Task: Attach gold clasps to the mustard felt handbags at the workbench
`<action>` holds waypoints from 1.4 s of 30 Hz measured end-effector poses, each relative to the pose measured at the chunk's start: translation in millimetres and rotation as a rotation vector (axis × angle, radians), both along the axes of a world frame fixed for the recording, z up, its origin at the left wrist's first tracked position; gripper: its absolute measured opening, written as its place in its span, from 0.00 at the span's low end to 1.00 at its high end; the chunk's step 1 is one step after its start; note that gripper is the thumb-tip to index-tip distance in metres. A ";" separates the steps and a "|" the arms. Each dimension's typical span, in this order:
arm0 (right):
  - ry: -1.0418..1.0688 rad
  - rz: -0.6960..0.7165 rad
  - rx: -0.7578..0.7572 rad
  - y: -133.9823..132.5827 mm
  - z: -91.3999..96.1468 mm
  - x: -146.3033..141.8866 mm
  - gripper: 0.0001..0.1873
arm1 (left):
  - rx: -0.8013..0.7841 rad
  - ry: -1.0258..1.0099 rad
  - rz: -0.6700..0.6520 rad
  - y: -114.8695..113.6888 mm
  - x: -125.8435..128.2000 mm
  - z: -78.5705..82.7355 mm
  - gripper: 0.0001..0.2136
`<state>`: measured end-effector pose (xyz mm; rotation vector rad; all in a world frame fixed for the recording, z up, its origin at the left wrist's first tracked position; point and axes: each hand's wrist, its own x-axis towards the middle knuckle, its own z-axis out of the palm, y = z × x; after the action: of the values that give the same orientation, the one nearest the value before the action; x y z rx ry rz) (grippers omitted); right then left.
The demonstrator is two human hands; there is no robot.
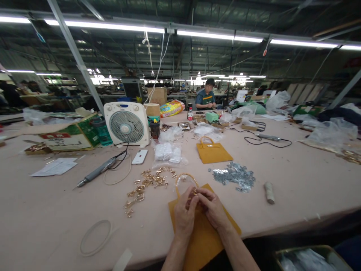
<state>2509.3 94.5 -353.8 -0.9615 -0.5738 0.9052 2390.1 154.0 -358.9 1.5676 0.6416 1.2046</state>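
A mustard-yellow handbag lies at the table's front edge, its looped handle pointing away from me and partly wrapped in clear plastic. Over its upper part, my left hand and my right hand meet with fingertips pinched together. Between them shows a small gold-coloured metal fitting, mostly hidden by the fingers. Loose gold-coloured fittings are scattered left of the bag. To the right lies a pile of small grey metal plates. A second yellow handbag rests farther back.
A grey pen-shaped electric tool with its cord and a white phone lie to the left, before a box fan. A short pale roll sits at right. Across the table sits a person. A ring of pale tubing lies front left.
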 end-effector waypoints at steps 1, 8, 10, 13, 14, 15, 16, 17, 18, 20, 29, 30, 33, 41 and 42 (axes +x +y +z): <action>-0.039 0.008 0.002 0.0 0.4 -1.0 0.16 | 0.028 0.001 0.016 0.1 0.0 1.0 0.19; -0.253 -0.086 0.035 -3.3 14.6 -8.0 0.15 | 0.111 0.046 0.126 0.2 -0.3 3.9 0.14; -0.323 -0.175 0.067 -4.4 17.1 -8.4 0.12 | 0.071 0.046 0.137 0.6 -0.4 1.9 0.15; -0.438 -0.195 0.084 -4.0 16.0 -7.9 0.08 | 0.075 0.060 0.115 1.6 -1.0 -0.4 0.15; -0.468 -0.184 0.077 -3.5 14.9 -7.7 0.07 | 0.094 0.070 0.115 2.0 -1.4 -0.5 0.14; -0.492 -0.176 0.070 -2.8 13.9 -7.6 0.07 | 0.116 0.080 0.120 2.4 -1.9 -0.4 0.14; -0.511 -0.174 0.063 -2.3 13.1 -7.5 0.06 | 0.137 0.088 0.128 2.8 -2.5 -0.2 0.14; -0.524 -0.172 0.057 -1.9 12.6 -7.5 0.06 | 0.156 0.093 0.136 3.1 -3.1 0.0 0.15; -0.531 -0.170 0.052 -1.7 12.4 -7.5 0.06 | 0.174 0.096 0.141 3.4 -3.7 0.2 0.15; -0.526 -0.168 0.051 -2.0 13.0 -7.6 0.06 | 0.200 0.093 0.141 3.8 -4.7 -0.1 0.16; -0.537 -0.168 0.065 -3.8 14.6 -5.9 0.05 | 0.135 0.050 0.096 1.4 -9.3 -1.7 0.14; -0.527 -0.163 0.064 -3.9 14.9 -5.8 0.05 | 0.118 0.045 0.094 1.3 -8.9 -2.5 0.15; -0.481 -0.111 0.062 -4.7 17.1 -6.7 0.06 | 0.047 0.043 0.075 1.4 -6.7 -3.8 0.19; -0.546 -0.074 0.095 -7.4 18.0 -8.2 0.05 | -0.043 0.073 -0.009 -1.5 -5.7 10.2 0.18; -0.573 -0.085 0.099 -7.4 16.8 -7.3 0.05 | -0.063 0.063 -0.018 -1.8 -5.8 10.7 0.19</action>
<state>2502.0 87.1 -337.0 -1.1494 -1.0429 0.5111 2384.2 152.2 -348.3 1.5603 0.6983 1.1150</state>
